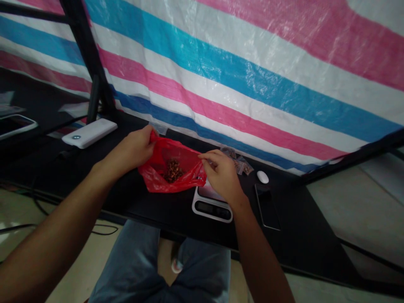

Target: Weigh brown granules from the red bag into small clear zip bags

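A red plastic bag (189,183) is spread open above the black table, with a heap of small brown pieces (173,170) inside it. My left hand (140,145) is closed on the bag's left rim. On the other side, my right hand (221,170) pinches the right rim between thumb and fingers. Under and beside the right hand lies a white kitchen scale (213,207), its metal plate partly covered by the hand. Several small clear zip bags (244,165) with brown contents lie just behind the right hand.
A white oval object (262,177) and a dark phone (267,206) lie right of the scale. At the left are a white power bank (90,133) and another phone (15,125). A striped plastic sheet (221,75) hangs behind the table (303,227). Black frame bars stand at both sides.
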`<action>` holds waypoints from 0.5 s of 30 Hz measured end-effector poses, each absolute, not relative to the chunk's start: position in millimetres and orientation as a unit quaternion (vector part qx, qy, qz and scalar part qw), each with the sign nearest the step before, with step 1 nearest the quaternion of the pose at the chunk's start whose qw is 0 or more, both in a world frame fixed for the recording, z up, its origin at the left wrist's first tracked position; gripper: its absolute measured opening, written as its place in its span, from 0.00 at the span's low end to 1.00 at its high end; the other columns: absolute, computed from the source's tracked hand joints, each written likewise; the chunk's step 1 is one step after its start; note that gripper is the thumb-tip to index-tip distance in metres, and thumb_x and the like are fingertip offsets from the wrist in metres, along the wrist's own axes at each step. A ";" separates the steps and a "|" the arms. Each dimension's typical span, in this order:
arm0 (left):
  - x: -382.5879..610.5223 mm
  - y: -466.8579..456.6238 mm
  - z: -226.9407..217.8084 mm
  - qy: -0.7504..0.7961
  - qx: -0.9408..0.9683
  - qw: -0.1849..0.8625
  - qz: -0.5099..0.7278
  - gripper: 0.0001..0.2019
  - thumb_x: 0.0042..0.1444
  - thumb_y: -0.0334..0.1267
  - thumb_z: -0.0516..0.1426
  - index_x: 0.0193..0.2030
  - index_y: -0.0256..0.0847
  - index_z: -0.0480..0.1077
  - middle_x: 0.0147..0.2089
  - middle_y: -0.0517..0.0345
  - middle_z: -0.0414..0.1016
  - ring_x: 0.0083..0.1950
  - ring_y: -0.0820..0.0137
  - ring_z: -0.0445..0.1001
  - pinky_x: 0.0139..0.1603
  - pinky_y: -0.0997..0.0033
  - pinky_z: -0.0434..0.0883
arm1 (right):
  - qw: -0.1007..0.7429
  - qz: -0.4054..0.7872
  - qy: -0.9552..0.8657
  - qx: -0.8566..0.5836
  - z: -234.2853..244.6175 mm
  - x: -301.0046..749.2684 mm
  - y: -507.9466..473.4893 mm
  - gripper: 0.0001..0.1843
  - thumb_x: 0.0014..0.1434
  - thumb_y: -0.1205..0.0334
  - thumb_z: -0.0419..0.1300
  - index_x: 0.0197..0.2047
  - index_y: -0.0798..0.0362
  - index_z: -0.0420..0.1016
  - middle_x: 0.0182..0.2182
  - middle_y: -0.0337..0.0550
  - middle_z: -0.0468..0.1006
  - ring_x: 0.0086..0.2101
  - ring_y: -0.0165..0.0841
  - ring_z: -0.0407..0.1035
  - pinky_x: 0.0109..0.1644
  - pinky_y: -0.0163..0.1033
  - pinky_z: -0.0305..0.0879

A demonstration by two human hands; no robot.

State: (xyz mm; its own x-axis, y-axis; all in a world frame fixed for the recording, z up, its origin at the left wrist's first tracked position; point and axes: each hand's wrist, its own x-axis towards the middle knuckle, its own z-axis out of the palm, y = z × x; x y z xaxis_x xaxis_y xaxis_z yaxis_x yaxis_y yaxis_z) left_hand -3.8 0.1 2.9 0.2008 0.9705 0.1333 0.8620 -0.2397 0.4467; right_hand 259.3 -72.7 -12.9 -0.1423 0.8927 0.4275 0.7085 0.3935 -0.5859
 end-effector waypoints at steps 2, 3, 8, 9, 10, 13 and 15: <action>-4.9 -5.3 3.0 0.614 0.761 0.128 0.168 0.13 0.64 0.37 0.52 0.52 0.37 0.71 0.46 0.40 0.81 0.43 0.49 0.81 0.41 0.55 0.75 | 0.349 0.099 -0.745 -0.560 -11.8 260.4 -75.7 0.15 0.67 0.70 0.58 0.47 0.50 0.86 0.46 0.48 0.82 0.43 0.40 0.78 0.49 0.46 0.74; -4.5 -9.7 4.1 0.618 0.763 0.114 0.152 0.15 0.65 0.38 0.51 0.54 0.35 0.71 0.48 0.37 0.80 0.44 0.47 0.81 0.42 0.53 0.75 | 0.323 0.085 -0.750 -0.571 -11.2 259.4 -78.2 0.15 0.66 0.70 0.58 0.48 0.51 0.86 0.48 0.50 0.81 0.45 0.42 0.77 0.51 0.48 0.74; 6.9 -34.4 19.4 0.544 0.817 -0.056 0.181 0.24 0.65 0.35 0.53 0.65 0.27 0.67 0.64 0.29 0.70 0.64 0.39 0.71 0.63 0.41 0.71 | 0.279 0.015 -0.798 -0.534 -8.3 241.5 -94.4 0.18 0.69 0.72 0.55 0.55 0.54 0.83 0.57 0.56 0.78 0.57 0.45 0.72 0.63 0.51 0.70; 10.6 -36.4 21.9 0.497 0.844 -0.054 0.194 0.23 0.65 0.33 0.53 0.65 0.31 0.69 0.64 0.33 0.70 0.66 0.43 0.70 0.66 0.44 0.70 | 0.274 0.024 -0.816 -0.508 -7.6 236.3 -96.2 0.18 0.70 0.72 0.55 0.55 0.55 0.83 0.57 0.55 0.79 0.57 0.44 0.73 0.63 0.49 0.70; 14.7 -36.6 23.0 0.445 0.873 -0.024 0.197 0.21 0.65 0.32 0.51 0.63 0.35 0.70 0.63 0.38 0.73 0.65 0.48 0.71 0.66 0.48 0.70 | 0.262 0.041 -0.832 -0.487 -6.8 231.1 -96.8 0.17 0.71 0.71 0.54 0.55 0.56 0.83 0.54 0.53 0.81 0.55 0.41 0.74 0.63 0.46 0.70; 25.7 -29.0 15.8 0.338 0.921 0.137 0.133 0.16 0.66 0.31 0.50 0.55 0.41 0.74 0.54 0.49 0.79 0.55 0.60 0.78 0.58 0.62 0.74 | 0.176 0.083 -0.858 -0.476 -4.5 216.9 -92.0 0.14 0.72 0.70 0.56 0.52 0.58 0.83 0.52 0.54 0.83 0.54 0.40 0.76 0.62 0.44 0.70; 30.0 -22.0 3.4 0.336 0.917 0.200 0.074 0.14 0.61 0.32 0.56 0.53 0.40 0.74 0.53 0.49 0.80 0.53 0.60 0.79 0.55 0.64 0.75 | 0.101 0.103 -0.857 -0.495 -4.2 210.5 -85.6 0.13 0.73 0.69 0.56 0.50 0.59 0.83 0.50 0.56 0.84 0.52 0.40 0.78 0.59 0.43 0.71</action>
